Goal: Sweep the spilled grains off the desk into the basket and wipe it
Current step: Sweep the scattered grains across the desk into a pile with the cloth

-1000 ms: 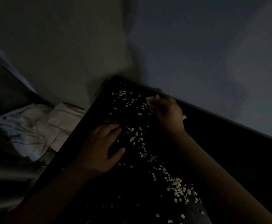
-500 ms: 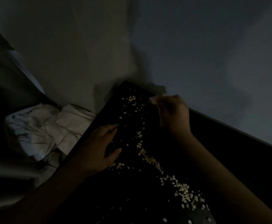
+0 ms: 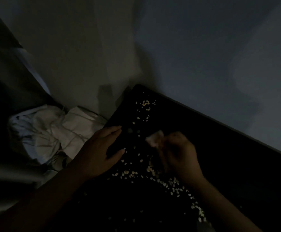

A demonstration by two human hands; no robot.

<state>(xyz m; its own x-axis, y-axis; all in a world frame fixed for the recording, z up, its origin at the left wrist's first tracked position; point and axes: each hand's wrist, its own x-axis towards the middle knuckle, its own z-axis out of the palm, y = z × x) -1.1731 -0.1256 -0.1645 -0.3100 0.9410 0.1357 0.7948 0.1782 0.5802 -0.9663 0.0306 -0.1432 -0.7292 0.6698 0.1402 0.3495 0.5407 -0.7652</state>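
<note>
Since the earlier frames the right hand (image 3: 180, 154) has come down from the far corner of the desk (image 3: 236, 164) to the middle of the frame, blurred, and the loose grains (image 3: 175, 183) now lie more gathered in a band running from below that hand toward the lower right. Its fingers are curled round one pale wad (image 3: 154, 138), cloth or tissue, too blurred to say which. The left hand (image 3: 98, 151) lies flat on the desk with fingers straight and together, thumb apart, right at the desk's left edge. That edge runs diagonally up to the far corner at centre frame; the back edge meets the wall (image 3: 203, 56) and slants to the right border. Dark bare desktop fills the right side. A small clump of grains sits near the far corner, with scattered ones between; they are too many to count. Below the left edge, at middle left, lies one white crumpled bag (image 3: 52, 131) with thin cords.
</note>
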